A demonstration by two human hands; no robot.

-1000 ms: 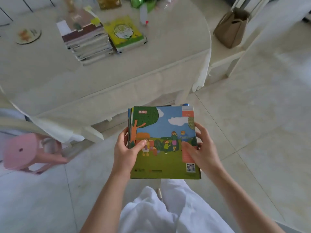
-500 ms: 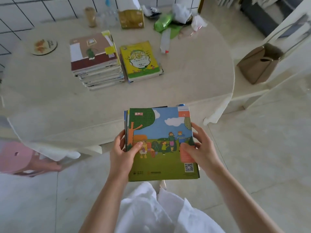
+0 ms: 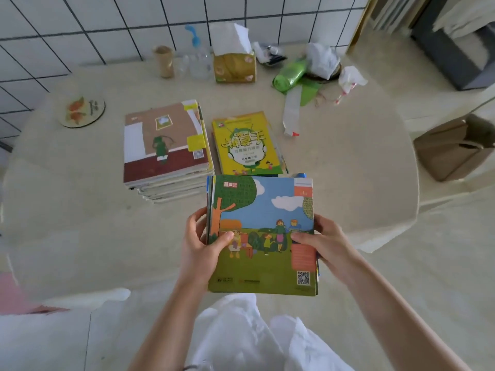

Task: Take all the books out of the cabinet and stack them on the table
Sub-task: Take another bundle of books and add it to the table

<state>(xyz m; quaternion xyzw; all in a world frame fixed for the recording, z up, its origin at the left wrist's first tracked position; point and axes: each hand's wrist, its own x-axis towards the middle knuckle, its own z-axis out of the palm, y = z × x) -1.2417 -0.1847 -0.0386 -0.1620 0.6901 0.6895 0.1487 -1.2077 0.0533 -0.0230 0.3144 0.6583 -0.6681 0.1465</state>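
Observation:
I hold a small pile of thin books [image 3: 262, 231] flat over the near edge of the table [image 3: 80, 236]; the top cover shows a green tree, blue sky and small figures. My left hand [image 3: 201, 245] grips its left edge, thumb on the cover. My right hand [image 3: 324, 242] grips the right edge, thumb on top. On the table behind lie a tall stack of books [image 3: 164, 145] with a brown and dark red cover and, right of it, a low stack topped by a yellow book [image 3: 246, 143]. The cabinet is out of view.
Along the table's far edge by the tiled wall stand a tissue box [image 3: 234, 66], a paper cup [image 3: 163, 61], a green roll [image 3: 290, 76], a spray bottle [image 3: 292, 113] and crumpled paper. A round coaster [image 3: 81, 111] lies at left. A brown bag [image 3: 452, 145] rests at right.
The view has come closer to and over the table, so the books in my hands now hover above its near edge. My grip on them is unchanged.

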